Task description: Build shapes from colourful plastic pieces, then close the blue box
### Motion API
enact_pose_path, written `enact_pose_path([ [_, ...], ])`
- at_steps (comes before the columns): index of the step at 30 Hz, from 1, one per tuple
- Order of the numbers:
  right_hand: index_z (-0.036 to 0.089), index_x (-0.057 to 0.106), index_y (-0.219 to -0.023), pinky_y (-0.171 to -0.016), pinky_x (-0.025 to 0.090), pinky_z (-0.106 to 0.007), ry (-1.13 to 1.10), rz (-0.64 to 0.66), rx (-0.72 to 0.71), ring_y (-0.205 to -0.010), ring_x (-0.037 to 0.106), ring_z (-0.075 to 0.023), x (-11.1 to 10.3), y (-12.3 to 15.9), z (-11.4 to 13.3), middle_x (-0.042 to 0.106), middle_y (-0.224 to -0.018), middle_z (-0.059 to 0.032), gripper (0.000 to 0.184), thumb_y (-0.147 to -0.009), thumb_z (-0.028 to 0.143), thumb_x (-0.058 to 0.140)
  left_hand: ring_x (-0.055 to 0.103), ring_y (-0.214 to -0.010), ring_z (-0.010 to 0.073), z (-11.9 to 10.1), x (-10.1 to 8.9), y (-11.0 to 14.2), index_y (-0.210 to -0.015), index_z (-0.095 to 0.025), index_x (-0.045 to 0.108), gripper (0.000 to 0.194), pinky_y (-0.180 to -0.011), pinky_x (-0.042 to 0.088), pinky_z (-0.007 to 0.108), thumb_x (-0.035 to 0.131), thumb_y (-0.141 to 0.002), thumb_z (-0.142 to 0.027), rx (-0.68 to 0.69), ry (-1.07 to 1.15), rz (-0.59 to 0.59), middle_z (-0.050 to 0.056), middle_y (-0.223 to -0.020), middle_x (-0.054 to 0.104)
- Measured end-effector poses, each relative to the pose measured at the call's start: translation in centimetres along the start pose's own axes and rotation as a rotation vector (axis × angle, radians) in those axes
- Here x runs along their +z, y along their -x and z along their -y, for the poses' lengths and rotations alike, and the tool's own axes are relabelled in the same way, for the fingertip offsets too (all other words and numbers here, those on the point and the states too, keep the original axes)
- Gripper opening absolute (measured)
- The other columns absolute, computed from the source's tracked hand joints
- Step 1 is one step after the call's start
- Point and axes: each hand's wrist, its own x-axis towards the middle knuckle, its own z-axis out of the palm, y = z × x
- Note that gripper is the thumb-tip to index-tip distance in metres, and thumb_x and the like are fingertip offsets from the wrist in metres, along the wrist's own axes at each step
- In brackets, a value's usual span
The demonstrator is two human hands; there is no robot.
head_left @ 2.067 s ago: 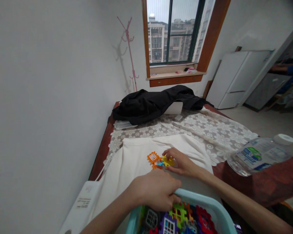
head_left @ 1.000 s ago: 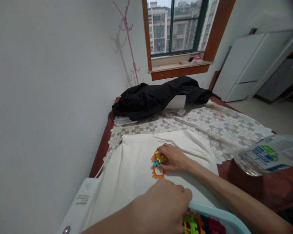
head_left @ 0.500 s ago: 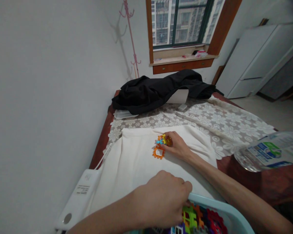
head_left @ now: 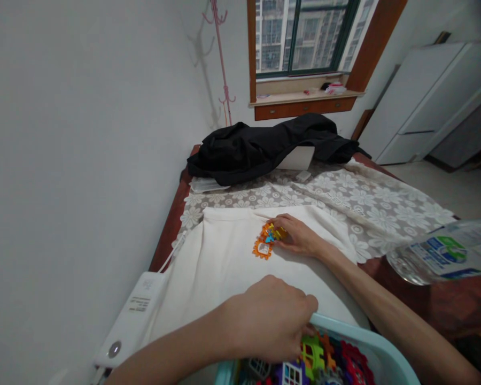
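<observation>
My right hand (head_left: 299,234) reaches over the white cloth (head_left: 224,256), its fingers closed on a small cluster of yellow and blue plastic building pieces (head_left: 270,234). Against the cluster, on the cloth, lies an orange toothed building piece (head_left: 262,249) with a pale centre. My left hand (head_left: 274,315) is closed over the edge of a light blue basket (head_left: 356,331); its fingertips are partly hidden. Inside the basket are several plastic pieces, among them a green one (head_left: 311,354), a red toothed one (head_left: 356,363) and a purple window-like one (head_left: 292,373).
A large clear plastic bottle (head_left: 444,254) lies on the right. A white power strip (head_left: 130,315) sits by the wall at left. Black clothing (head_left: 260,147) covers the table's far end, over the flowered tablecloth (head_left: 369,187).
My right hand has shifted slightly with the yellow and blue pieces, now closer over the orange piece. My left hand stays at the basket's edge. The view has moved a little.
</observation>
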Motion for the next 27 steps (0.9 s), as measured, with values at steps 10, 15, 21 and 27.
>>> enact_pose_path([
  [10, 0.024, 0.059, -0.122, -0.099, 0.050, -0.051, 0.011, 0.056, 0.043, -0.111, 0.062, -0.0316, 0.57, -0.27, 0.77, 0.070, -0.121, -0.0118, 0.042, -0.083, 0.021, 0.074, 0.076, -0.076, 0.0265, 0.11, -0.19, -0.09, -0.095, -0.020, 0.065, 0.010, -0.054, 0.043, 0.033, 0.064, -0.092, -0.030, -0.008, 0.023, 0.018, 0.008, -0.089, 0.079],
  [15, 0.023, 0.058, -0.121, -0.098, 0.050, -0.049, 0.016, 0.050, 0.026, -0.113, 0.061, -0.0317, 0.47, -0.18, 0.64, 0.068, -0.125, -0.0133, 0.040, -0.086, 0.028, 0.076, 0.076, -0.078, 0.0265, 0.05, -0.32, -0.10, -0.096, -0.019, 0.066, 0.011, -0.057, 0.046, 0.033, 0.064, -0.094, -0.029, -0.021, 0.036, 0.032, 0.009, -0.092, 0.080],
  [21, 0.021, 0.060, -0.116, -0.091, 0.051, -0.046, 0.054, 0.029, 0.060, -0.103, 0.061, -0.0300, 0.49, -0.22, 0.57, 0.069, -0.111, -0.0120, 0.031, -0.088, 0.030, 0.073, 0.077, -0.079, 0.0263, 0.20, -0.29, -0.18, -0.097, -0.019, 0.065, 0.011, -0.058, 0.046, 0.033, 0.064, -0.094, -0.030, -0.015, 0.029, 0.038, 0.009, -0.094, 0.080],
  [27, 0.024, 0.058, -0.117, -0.091, 0.052, -0.045, 0.012, -0.148, 0.152, -0.103, 0.062, -0.0294, 0.65, 0.01, 0.30, 0.068, -0.115, -0.0114, 0.031, -0.090, 0.033, 0.071, 0.078, -0.080, 0.0270, 0.33, -0.26, -0.17, -0.095, -0.020, 0.064, 0.010, -0.055, 0.042, 0.034, 0.065, -0.093, -0.030, 0.001, 0.033, 0.027, 0.008, -0.092, 0.079],
])
